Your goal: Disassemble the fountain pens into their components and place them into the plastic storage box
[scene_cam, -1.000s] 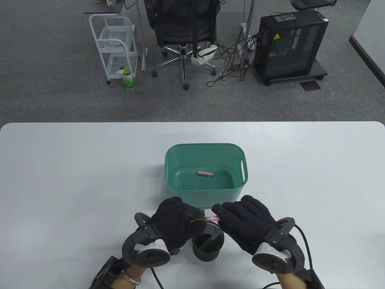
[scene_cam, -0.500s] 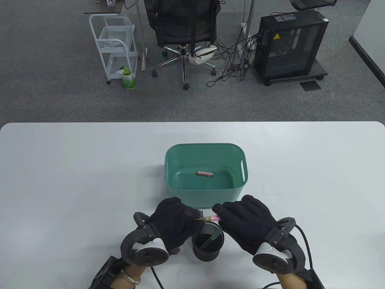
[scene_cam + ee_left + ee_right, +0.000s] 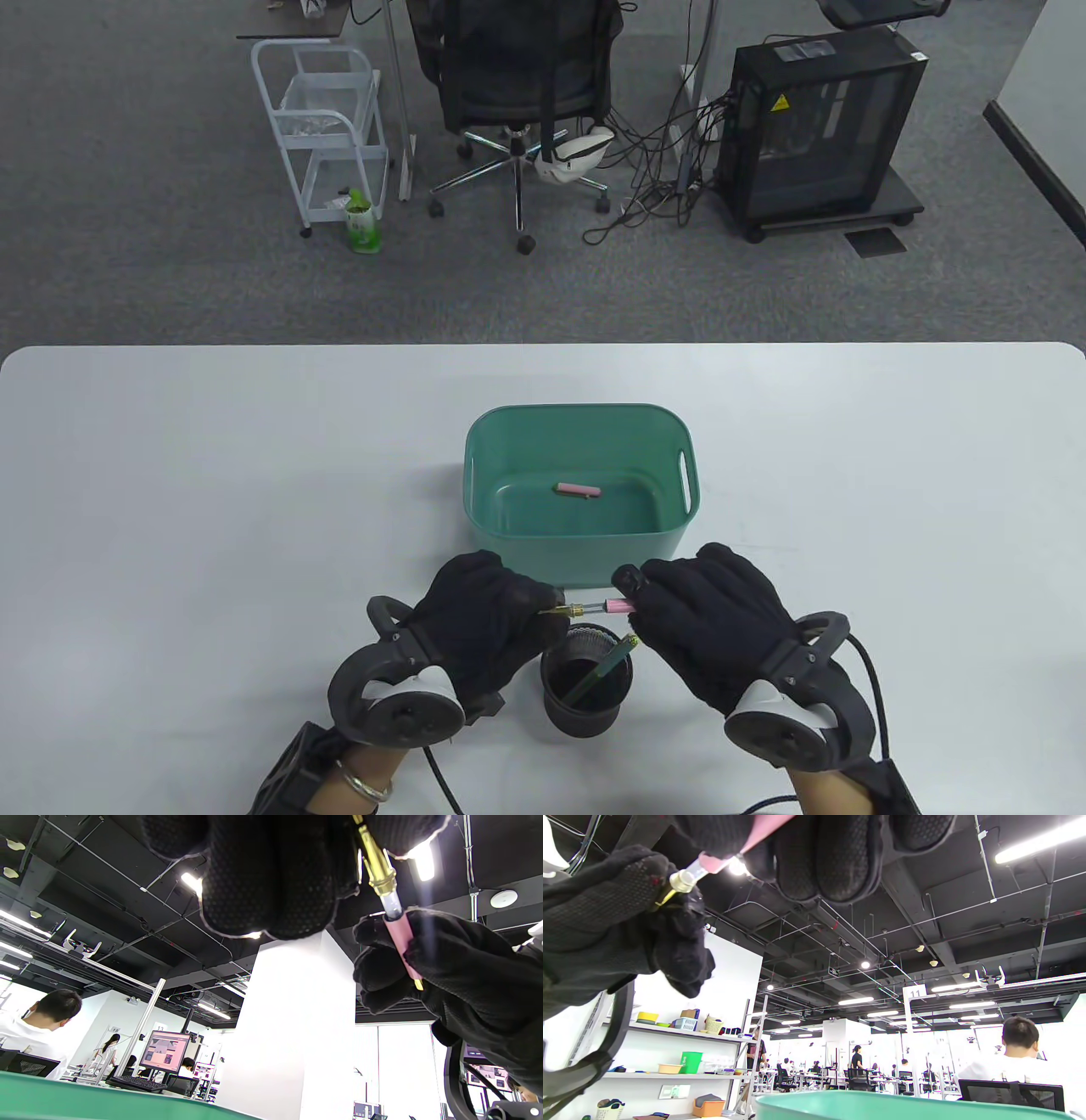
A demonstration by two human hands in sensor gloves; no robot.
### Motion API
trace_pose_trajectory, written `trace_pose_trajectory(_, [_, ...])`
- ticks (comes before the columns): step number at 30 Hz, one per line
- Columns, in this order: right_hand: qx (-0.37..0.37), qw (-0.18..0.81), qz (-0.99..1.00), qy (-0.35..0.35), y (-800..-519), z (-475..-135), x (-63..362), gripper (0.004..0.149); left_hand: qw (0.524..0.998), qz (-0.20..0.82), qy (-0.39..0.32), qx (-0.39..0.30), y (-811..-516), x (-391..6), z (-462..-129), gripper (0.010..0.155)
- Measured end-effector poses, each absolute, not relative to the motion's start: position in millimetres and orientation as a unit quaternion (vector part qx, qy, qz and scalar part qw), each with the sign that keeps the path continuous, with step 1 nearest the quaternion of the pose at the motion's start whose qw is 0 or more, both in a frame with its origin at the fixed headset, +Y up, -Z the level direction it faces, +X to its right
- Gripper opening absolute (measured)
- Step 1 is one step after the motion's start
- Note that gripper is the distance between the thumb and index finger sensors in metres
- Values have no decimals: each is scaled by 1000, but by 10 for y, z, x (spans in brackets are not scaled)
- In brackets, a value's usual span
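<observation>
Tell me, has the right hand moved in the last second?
Yes. The right hand has shifted rightward, away from the black cup, pulling the pink barrel off the gold section held by the left hand.

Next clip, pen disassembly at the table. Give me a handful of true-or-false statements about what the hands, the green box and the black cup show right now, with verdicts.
1. Both hands hold the pink pen between them. True: left hand grips the gold end, right hand the pink barrel.
2. The green box is empty. False: one pink piece lies inside.
3. A green pen stands tilted in the black cup. True.
4. The black cup sits inside the box. False: it stands on the table, nearer the person.
</observation>
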State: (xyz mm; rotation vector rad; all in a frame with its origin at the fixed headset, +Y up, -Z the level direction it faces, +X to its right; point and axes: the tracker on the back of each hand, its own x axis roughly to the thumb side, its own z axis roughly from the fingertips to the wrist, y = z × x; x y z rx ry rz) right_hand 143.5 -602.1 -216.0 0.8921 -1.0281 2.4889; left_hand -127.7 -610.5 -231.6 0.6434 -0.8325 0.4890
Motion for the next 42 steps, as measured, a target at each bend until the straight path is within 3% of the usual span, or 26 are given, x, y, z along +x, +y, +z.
trace_pose_trajectory(42, [265, 170, 863, -395, -5892, -2152, 1711, 44, 854, 257, -339, 300, -6061, -1470, -2438, 48])
